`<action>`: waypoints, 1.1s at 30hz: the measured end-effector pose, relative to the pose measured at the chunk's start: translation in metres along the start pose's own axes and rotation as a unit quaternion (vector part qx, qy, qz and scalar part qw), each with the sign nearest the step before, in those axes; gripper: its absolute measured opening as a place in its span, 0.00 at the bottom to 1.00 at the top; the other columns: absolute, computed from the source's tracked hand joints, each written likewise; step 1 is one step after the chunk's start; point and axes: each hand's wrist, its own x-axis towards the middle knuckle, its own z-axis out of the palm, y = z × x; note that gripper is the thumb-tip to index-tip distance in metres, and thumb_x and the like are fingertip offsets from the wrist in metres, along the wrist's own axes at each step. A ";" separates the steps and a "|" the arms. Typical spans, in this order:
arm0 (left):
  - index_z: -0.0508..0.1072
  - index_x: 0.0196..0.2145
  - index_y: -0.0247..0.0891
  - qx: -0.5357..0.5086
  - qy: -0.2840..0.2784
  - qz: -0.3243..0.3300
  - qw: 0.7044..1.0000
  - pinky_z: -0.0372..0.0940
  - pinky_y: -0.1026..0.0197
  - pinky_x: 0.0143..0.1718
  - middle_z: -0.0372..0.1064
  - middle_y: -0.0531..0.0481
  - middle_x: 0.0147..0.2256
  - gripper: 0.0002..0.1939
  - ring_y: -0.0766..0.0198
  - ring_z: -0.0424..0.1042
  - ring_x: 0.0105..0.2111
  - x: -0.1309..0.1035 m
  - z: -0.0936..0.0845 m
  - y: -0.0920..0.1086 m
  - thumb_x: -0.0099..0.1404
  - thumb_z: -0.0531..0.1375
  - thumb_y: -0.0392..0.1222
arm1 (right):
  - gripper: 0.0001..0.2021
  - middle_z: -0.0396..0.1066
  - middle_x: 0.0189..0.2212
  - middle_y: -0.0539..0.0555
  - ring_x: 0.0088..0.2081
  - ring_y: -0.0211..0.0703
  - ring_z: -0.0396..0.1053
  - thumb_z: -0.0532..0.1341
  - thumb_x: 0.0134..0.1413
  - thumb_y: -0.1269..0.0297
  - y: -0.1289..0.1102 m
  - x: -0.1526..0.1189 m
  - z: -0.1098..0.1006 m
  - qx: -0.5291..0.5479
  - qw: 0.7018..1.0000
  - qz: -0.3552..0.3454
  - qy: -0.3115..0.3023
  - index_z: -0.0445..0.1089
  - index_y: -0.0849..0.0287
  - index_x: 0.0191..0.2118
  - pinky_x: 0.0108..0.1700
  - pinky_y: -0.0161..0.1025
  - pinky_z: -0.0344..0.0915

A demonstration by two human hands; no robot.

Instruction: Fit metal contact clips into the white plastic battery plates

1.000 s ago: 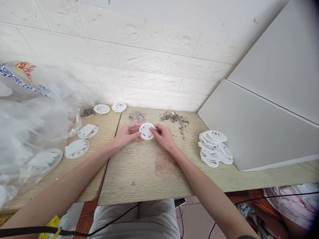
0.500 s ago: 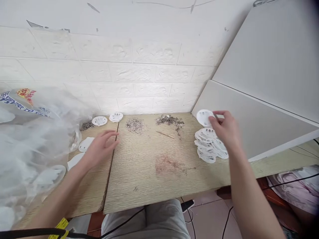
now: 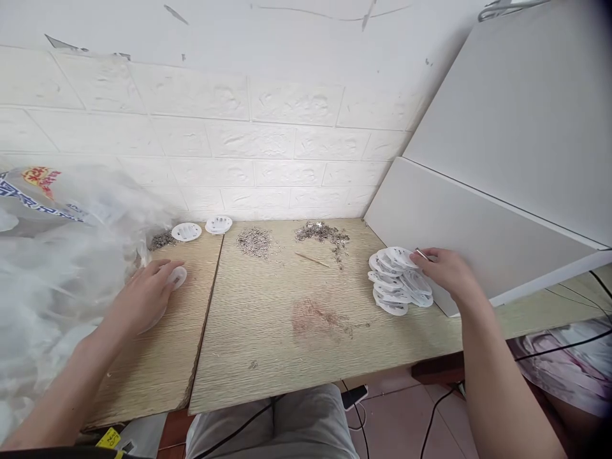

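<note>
My left hand (image 3: 143, 296) is at the left of the table, its fingers and thumb closed around the edge of a round white plastic disc (image 3: 178, 278). Part of that disc is hidden by the hand. At the right, my right hand (image 3: 447, 274) grips a slim metal tool (image 3: 422, 255), whose kind I cannot make out. Its fingertips are beside a pile of overlapping white discs (image 3: 394, 294) bearing small metal pieces. Two more white discs, a left one (image 3: 186, 232) and a right one (image 3: 218, 224), lie near the wall.
Small metal parts form one heap (image 3: 255, 243) and another heap (image 3: 321, 232), with a thin wooden stick (image 3: 312, 259) nearby. Clear plastic bags (image 3: 71, 274) crowd the left. A grey panel (image 3: 482, 223) leans at the right. A gap (image 3: 206, 319) splits the tabletop.
The disc my right hand held up has come down onto the pile, and that hand has lowered. My left hand has moved left and down onto a white disc, closing its fingers.
</note>
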 end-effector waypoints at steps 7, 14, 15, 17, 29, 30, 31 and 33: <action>0.66 0.53 0.37 0.011 -0.003 0.023 1.000 0.60 0.49 0.52 0.63 0.41 0.55 0.22 0.48 0.63 0.54 -0.003 -0.012 0.008 0.65 0.44 0.40 | 0.17 0.74 0.35 0.68 0.34 0.53 0.69 0.53 0.58 0.52 -0.018 -0.017 -0.016 -0.116 0.992 0.011 0.042 0.73 0.59 0.37 0.33 0.45 0.55; 0.69 0.51 0.44 -0.259 0.017 0.024 0.965 0.64 0.54 0.49 0.67 0.48 0.54 0.19 0.53 0.67 0.52 0.006 -0.022 0.059 0.65 0.52 0.49 | 0.28 0.72 0.25 0.58 0.28 0.46 0.68 0.39 0.66 0.50 -0.067 -0.048 -0.006 0.041 0.976 -0.151 0.153 0.73 0.59 0.40 0.36 0.42 0.58; 0.71 0.50 0.44 -0.336 -0.008 0.018 0.942 0.64 0.54 0.49 0.70 0.48 0.52 0.19 0.53 0.69 0.51 0.007 -0.020 0.072 0.63 0.55 0.50 | 0.30 0.73 0.26 0.58 0.29 0.46 0.69 0.37 0.66 0.49 -0.077 -0.050 0.005 0.059 0.972 -0.180 0.139 0.73 0.59 0.39 0.36 0.41 0.59; 0.73 0.49 0.45 -0.466 -0.115 0.009 0.877 0.65 0.54 0.48 0.72 0.47 0.50 0.19 0.54 0.71 0.49 0.010 -0.014 0.098 0.61 0.58 0.51 | 0.31 0.74 0.30 0.59 0.32 0.47 0.70 0.37 0.66 0.48 -0.098 -0.052 0.034 0.078 0.966 -0.230 0.085 0.73 0.60 0.37 0.36 0.40 0.60; 0.74 0.41 0.41 -0.802 -0.250 -0.185 0.509 0.70 0.58 0.41 0.74 0.46 0.45 0.12 0.58 0.73 0.44 0.042 0.044 0.159 0.58 0.60 0.37 | 0.13 0.66 0.47 0.65 0.48 0.53 0.64 0.53 0.62 0.64 -0.144 -0.013 0.146 -0.090 0.962 -0.258 0.021 0.70 0.61 0.47 0.43 0.42 0.60; 0.74 0.40 0.41 -0.806 -0.245 -0.194 0.503 0.70 0.57 0.42 0.74 0.46 0.45 0.10 0.58 0.73 0.44 0.042 0.045 0.157 0.59 0.60 0.39 | 0.13 0.67 0.46 0.65 0.49 0.53 0.64 0.53 0.62 0.66 -0.141 -0.011 0.148 -0.091 0.961 -0.260 0.024 0.71 0.60 0.47 0.43 0.42 0.60; 0.74 0.40 0.40 -0.808 -0.243 -0.201 0.497 0.70 0.57 0.43 0.74 0.46 0.45 0.10 0.57 0.73 0.44 0.041 0.046 0.156 0.60 0.59 0.40 | 0.13 0.67 0.46 0.64 0.48 0.53 0.64 0.53 0.61 0.66 -0.138 -0.010 0.149 -0.091 0.960 -0.263 0.027 0.71 0.60 0.47 0.42 0.42 0.60; 0.74 0.39 0.39 -0.812 -0.246 -0.211 0.485 0.70 0.57 0.42 0.75 0.45 0.44 0.09 0.58 0.74 0.44 0.041 0.045 0.154 0.62 0.58 0.43 | 0.12 0.69 0.44 0.63 0.47 0.52 0.65 0.53 0.61 0.67 -0.135 -0.007 0.151 -0.087 0.959 -0.267 0.033 0.72 0.60 0.46 0.42 0.42 0.60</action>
